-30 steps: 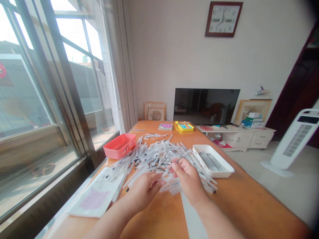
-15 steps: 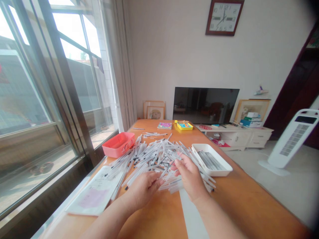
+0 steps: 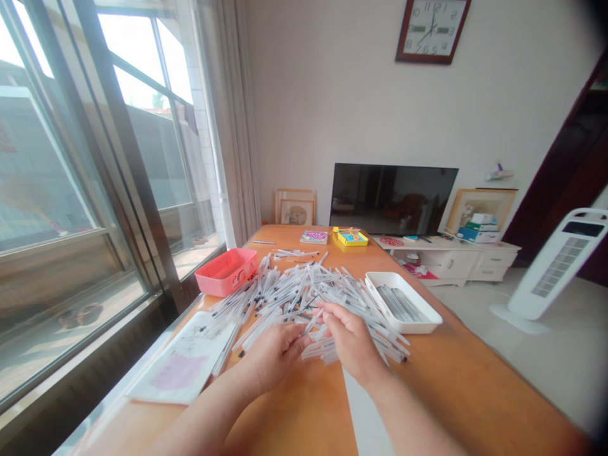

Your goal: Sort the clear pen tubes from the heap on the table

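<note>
left hand and right hand pinch one pen tube, seemingly mid-fitting; next calls for steady alignment.

We are in a home, by the look of it a living room: we see a wide TV by a low white cabinet, a clock on the plain wall, and framed art low along that wall. A long curtain hangs beside tall windows on our left, a fan stands on the shiny floor to our right, and our bench looks wooden.
</note>
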Tool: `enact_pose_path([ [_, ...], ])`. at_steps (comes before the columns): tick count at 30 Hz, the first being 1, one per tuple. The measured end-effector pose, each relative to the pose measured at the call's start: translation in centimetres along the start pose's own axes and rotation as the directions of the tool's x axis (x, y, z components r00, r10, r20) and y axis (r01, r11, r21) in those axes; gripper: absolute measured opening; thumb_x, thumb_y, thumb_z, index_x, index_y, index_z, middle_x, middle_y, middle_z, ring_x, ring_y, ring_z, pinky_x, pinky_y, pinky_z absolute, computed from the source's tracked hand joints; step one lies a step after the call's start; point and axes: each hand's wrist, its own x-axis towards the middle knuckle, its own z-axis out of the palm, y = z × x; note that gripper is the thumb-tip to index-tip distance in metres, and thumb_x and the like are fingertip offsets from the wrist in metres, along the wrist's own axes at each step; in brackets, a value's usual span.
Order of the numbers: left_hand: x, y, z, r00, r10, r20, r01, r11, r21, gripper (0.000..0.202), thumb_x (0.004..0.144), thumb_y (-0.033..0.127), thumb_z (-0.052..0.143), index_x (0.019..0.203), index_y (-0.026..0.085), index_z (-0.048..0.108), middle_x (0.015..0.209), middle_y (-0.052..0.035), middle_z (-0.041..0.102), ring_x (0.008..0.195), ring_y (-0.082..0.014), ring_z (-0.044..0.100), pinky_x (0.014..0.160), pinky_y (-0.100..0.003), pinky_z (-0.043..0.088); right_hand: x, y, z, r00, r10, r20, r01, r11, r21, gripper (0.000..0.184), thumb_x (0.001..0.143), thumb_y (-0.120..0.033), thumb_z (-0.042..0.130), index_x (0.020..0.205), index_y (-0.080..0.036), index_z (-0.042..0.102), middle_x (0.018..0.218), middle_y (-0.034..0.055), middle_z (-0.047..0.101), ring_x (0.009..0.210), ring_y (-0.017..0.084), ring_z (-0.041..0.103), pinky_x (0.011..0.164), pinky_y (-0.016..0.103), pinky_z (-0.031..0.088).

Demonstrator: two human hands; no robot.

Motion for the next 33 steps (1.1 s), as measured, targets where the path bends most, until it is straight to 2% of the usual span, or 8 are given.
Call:
enact_pose_path([
  [6,-0.1,-0.1,-0.1,0.999,-0.019,-0.051,0.018,1.0,-0.012,0.034,0.1,0.041,0.04,0.073,0.021,0.045,0.069,0.001,0.053,0.064,-0.0144,0.047,0.061,-0.026,0.032,-0.2,0.3,0.4,0.985,-0.137,0.109,0.154,0.974,-0.165,0.043,0.094,-0.024,0.047,0.132,-0.025,0.066,0.133,0.0054,0.066,0.12,0.022,0.062,0.105,0.036,0.046],
  [8,-0.1,-0.1,-0.3,0.998,-0.025,-0.063,0.024,1.0,-0.013,0.034,0.1,0.042,0.041,0.074,0.021,0.046,0.07,0.0007,0.054,0.065,-0.0146,0.048,0.061,-0.027,0.032,-0.2,0.5,0.3,0.983,-0.155,0.102,0.173,0.965,-0.198,0.048,0.093,-0.021,0.045,0.138,-0.024,0.06,0.133,0.0062,0.066,0.115,0.021,0.064,0.103,0.035,0.047],
  [11,-0.1,-0.5,-0.8,0.994,-0.046,-0.1,0.045,0.999,-0.021,0.034,0.1,0.043,0.041,0.076,0.021,0.05,0.073,-0.0002,0.057,0.067,-0.0153,0.05,0.063,-0.027,0.034,-0.1,0.9,0.3,0.991,-0.136,0.021,0.137,0.962,-0.235,0.05,0.093,-0.023,0.046,0.142,-0.022,0.056,0.126,0.0078,0.068,0.109,0.021,0.066,0.097,0.035,0.05],
  [15,0.0,-1.9,-1.4,0.974,-0.104,-0.201,0.099,0.994,-0.037,0.036,0.1,0.046,0.041,0.078,0.02,0.054,0.073,-0.0006,0.058,0.071,-0.0165,0.053,0.065,-0.027,0.037,0.4,1.7,0.1,0.987,-0.153,-0.042,0.13,0.934,-0.332,0.038,0.092,-0.026,0.05,0.126,-0.021,0.067,0.115,0.0074,0.072,0.106,0.022,0.065,0.095,0.035,0.05],
  [20,0.1,-3.3,-2.1,0.937,-0.178,-0.301,0.152,0.982,-0.111,0.035,0.098,0.048,0.043,0.085,0.02,0.06,0.075,-0.0004,0.064,0.072,-0.0163,0.058,0.067,-0.027,0.04,0.9,2.0,0.3,0.979,-0.202,-0.003,0.171,0.837,-0.52,0.024,0.09,-0.023,0.053,0.104,-0.023,0.072,0.1,0.0048,0.072,0.092,0.019,0.065,0.084,0.029,0.048],
  [26,0.2,-4.3,-2.1,0.913,-0.232,-0.335,0.173,0.965,-0.197,0.035,0.096,0.049,0.048,0.086,0.019,0.062,0.078,-0.0004,0.068,0.073,-0.0158,0.059,0.067,-0.025,0.041,1.5,0.4,1.9,0.988,-0.112,0.107,0.154,0.632,-0.759,0.013,0.087,-0.02,0.055,0.082,-0.023,0.067,0.087,0.0021,0.068,0.083,0.017,0.062,0.073,0.026,0.041],
  [30,0.2,-4.4,-2.1,0.913,-0.248,-0.322,0.168,0.952,-0.257,0.034,0.094,0.048,0.05,0.089,0.018,0.065,0.08,-0.0011,0.069,0.074,-0.0159,0.059,0.068,-0.026,0.042,3.2,0.3,3.3,0.987,0.03,0.155,0.118,0.515,-0.849,0.013,0.088,-0.024,0.056,0.085,-0.024,0.068,0.094,0.0033,0.07,0.084,0.018,0.063,0.07,0.027,0.038],
  [33,0.2,-4.2,-2.3,0.91,-0.276,-0.309,0.168,0.928,-0.333,0.034,0.094,0.048,0.051,0.094,0.018,0.067,0.079,-0.0012,0.069,0.071,-0.0156,0.057,0.067,-0.026,0.042,4.6,0.6,3.9,0.978,0.118,0.173,0.099,0.469,-0.878,0.014,0.087,-0.025,0.057,0.088,-0.025,0.071,0.097,0.0047,0.072,0.086,0.02,0.064,0.068,0.027,0.037],
])
